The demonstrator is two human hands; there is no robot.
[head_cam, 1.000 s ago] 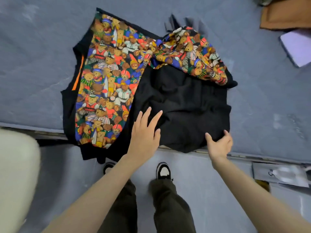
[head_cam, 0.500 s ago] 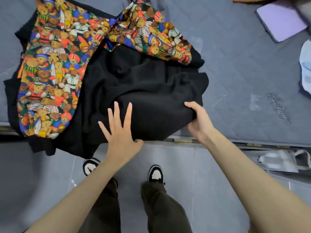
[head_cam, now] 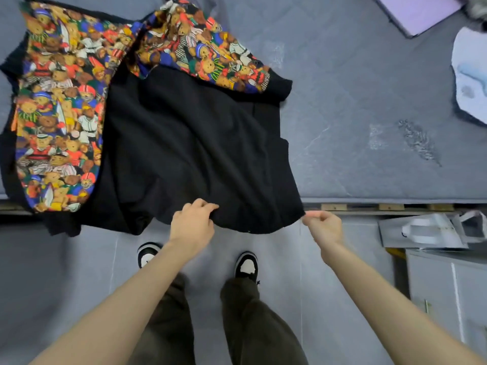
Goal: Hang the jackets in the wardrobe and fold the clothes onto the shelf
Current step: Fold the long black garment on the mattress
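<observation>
Grey quilted bed (head_cam: pixel 342 106): hands pinch fleecy black jacket (head_cam: pixel 195 143) hem.

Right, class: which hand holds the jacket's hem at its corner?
The right hand, pinching the corner of the black jacket; the left hand grips the hem further in.

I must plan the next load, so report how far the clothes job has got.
Done: nothing hung or folded shows here. In hand: the jacket lies open on the bed, lining showing, its near hem gripped by the left hand and pinched at the corner by the right hand. Left: hanging it, and probably the white garment and lilac item beyond.
</observation>
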